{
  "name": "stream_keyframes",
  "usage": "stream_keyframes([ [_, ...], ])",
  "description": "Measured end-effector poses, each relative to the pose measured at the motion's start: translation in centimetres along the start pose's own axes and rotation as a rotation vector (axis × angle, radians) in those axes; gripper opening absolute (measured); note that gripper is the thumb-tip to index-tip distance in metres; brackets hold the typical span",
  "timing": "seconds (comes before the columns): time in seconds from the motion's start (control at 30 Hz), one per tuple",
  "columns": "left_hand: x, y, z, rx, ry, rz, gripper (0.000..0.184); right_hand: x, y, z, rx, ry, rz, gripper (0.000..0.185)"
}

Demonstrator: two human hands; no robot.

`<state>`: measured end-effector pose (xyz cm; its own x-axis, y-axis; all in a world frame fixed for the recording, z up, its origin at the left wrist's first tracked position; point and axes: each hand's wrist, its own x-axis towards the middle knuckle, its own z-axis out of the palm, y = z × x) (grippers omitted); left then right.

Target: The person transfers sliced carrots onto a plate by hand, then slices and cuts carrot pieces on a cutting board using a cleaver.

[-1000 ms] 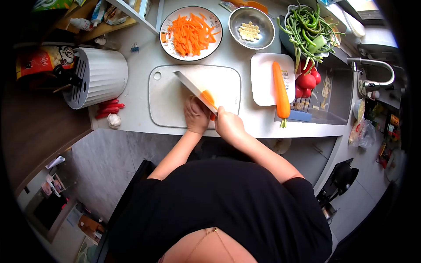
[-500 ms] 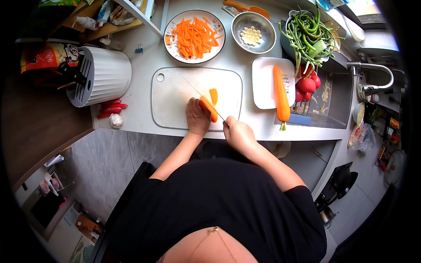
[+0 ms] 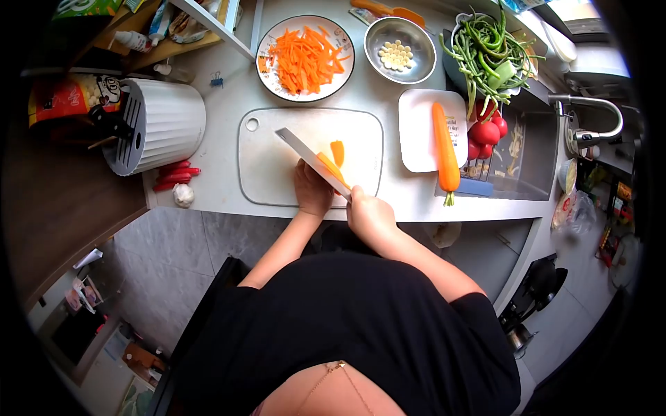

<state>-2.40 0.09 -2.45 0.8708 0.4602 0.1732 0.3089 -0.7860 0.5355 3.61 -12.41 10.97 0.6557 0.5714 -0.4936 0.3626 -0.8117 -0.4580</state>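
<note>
My right hand [image 3: 372, 219] is wrapped round the handle of a kitchen knife [image 3: 304, 152]. Its broad blade slants up and to the left over the white cutting board [image 3: 267, 177], with the flat side showing. My left hand [image 3: 313, 188] is closed on a carrot piece [image 3: 329, 163], partly hidden beneath the blade. Just beyond it, a carrot slice [image 3: 338, 151] lies on the board.
Behind the board stand a plate [image 3: 267, 73] of carrot strips and a metal bowl [image 3: 424, 66] with garlic cloves. A whole carrot [image 3: 445, 149] rests across a white tray [image 3: 416, 132]. Red tomatoes [image 3: 484, 133] and green beans [image 3: 485, 38] sit near the sink [image 3: 531, 187].
The knife has shifted left and rolled, so its flat side now shows and covers more of the carrot piece. My right hand has moved slightly left; my left hand stays almost in place.
</note>
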Motion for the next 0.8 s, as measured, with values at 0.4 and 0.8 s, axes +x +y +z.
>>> stream_keyframes([
  [0.4, -0.3, -0.2, 0.0, -0.043, -0.002, -0.026, 0.058, -0.9, 1.1, -0.5, -0.019, -0.077, -0.010, 0.010],
  [0.8, 1.2, 1.2, -1.3, -0.129, 0.069, 0.043, 0.041, 1.8, 2.0, 0.1, 0.056, -0.076, -0.007, 0.014],
])
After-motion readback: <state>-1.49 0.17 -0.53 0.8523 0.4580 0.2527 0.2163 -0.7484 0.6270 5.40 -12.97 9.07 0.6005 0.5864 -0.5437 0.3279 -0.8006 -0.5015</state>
